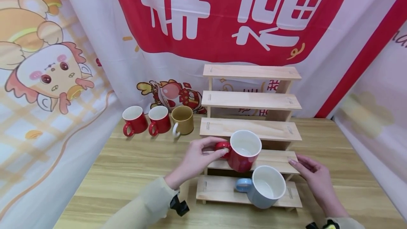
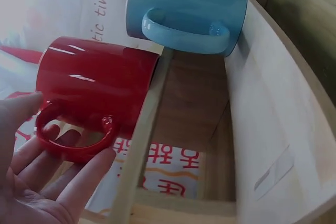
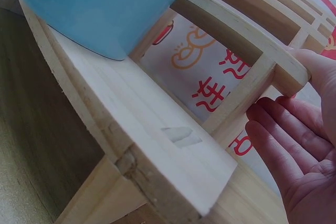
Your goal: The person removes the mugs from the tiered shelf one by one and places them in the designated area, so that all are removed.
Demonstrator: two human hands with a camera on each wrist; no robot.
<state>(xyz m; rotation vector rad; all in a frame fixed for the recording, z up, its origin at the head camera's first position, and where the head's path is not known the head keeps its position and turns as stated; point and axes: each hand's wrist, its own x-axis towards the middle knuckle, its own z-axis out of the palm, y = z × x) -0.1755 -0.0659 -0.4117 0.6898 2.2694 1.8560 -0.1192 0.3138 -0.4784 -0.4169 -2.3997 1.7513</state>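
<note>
My left hand [image 1: 203,153] holds a red mug [image 1: 243,162] with a white inside by its handle [image 2: 79,153]. The mug is upright at the second-lowest step of a wooden stepped rack [image 1: 251,128]; in the left wrist view, its base meets that step's board. On the lowest step stands a light blue mug [image 1: 265,188], its handle pointing left. My right hand [image 1: 313,177] grips the right end of the second-lowest board, with the thumb on top and the fingers [image 3: 278,140] at the side and below.
Two red mugs [image 1: 136,121] [image 1: 160,121] and a mustard-brown mug [image 1: 184,121] with a white handle stand in a row on the wood-grain table [image 1: 127,172], left of the rack. Printed cloth [image 1: 178,56] hangs behind and at both sides.
</note>
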